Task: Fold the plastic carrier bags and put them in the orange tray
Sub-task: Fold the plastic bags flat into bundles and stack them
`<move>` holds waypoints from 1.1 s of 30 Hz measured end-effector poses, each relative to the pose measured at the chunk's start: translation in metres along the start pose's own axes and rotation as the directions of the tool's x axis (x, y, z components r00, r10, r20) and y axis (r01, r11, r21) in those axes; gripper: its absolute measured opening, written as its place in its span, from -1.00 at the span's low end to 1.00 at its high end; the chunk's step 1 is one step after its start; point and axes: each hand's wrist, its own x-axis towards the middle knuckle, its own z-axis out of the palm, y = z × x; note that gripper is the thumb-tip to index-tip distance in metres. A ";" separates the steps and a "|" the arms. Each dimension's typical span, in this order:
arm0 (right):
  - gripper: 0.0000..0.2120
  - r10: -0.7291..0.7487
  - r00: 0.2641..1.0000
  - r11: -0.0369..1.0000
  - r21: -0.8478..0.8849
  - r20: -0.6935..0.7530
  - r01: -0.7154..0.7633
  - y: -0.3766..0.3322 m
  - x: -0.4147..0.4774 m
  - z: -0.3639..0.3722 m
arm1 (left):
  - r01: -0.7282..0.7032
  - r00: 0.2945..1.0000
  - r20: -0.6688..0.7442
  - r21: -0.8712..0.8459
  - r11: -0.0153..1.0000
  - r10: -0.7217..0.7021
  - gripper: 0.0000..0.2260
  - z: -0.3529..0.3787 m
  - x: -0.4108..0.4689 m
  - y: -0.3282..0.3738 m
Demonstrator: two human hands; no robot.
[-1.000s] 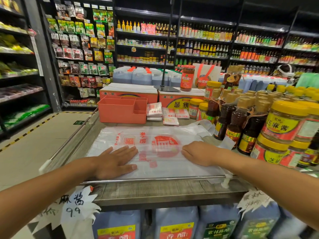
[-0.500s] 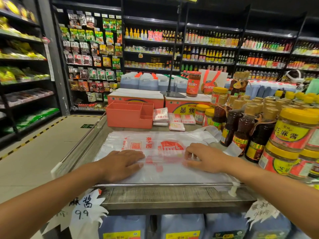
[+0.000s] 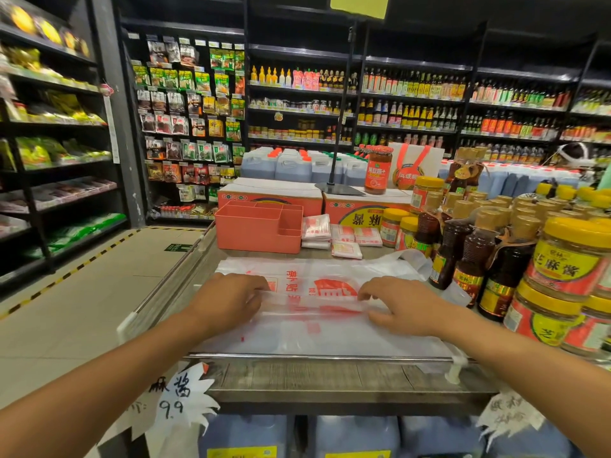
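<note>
A clear plastic carrier bag (image 3: 317, 328) with red print lies spread on the display shelf in front of me. Its near edge is lifted into a fold across the middle. My left hand (image 3: 231, 300) pinches that fold at the left, fingers curled on the plastic. My right hand (image 3: 401, 305) pinches the same fold at the right. The orange tray (image 3: 258, 231), with several compartments, stands behind the bag at the back left. Folded bags (image 3: 334, 234) lie in small stacks just right of the tray.
Dark sauce bottles (image 3: 463, 259) and yellow-lidded jars (image 3: 568, 259) crowd the right side close to my right forearm. A metal rail (image 3: 317, 357) runs along the shelf's front edge. Orange cartons (image 3: 271, 193) stand behind the tray. The aisle floor (image 3: 82, 309) lies to the left.
Both hands went from lying flat on the bag to curling their fingers on it. They have drawn the near part of the bag up and away from me into a fold.
</note>
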 end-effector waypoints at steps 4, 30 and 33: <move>-0.64 0.065 0.995 0.998 -0.005 0.081 -0.064 0.001 0.003 0.001 | 0.018 0.999 0.028 0.002 1.000 -0.019 -0.79 -0.002 -0.001 0.000; -0.73 0.230 0.924 0.955 0.110 0.304 -0.274 0.007 0.060 -0.031 | 0.120 0.929 0.352 -0.001 0.993 -0.112 -0.58 -0.035 0.056 -0.012; -0.49 0.279 0.915 0.951 0.045 0.292 -0.305 0.007 0.066 -0.031 | 0.125 0.942 0.307 0.055 0.991 -0.136 -0.57 -0.032 0.061 -0.009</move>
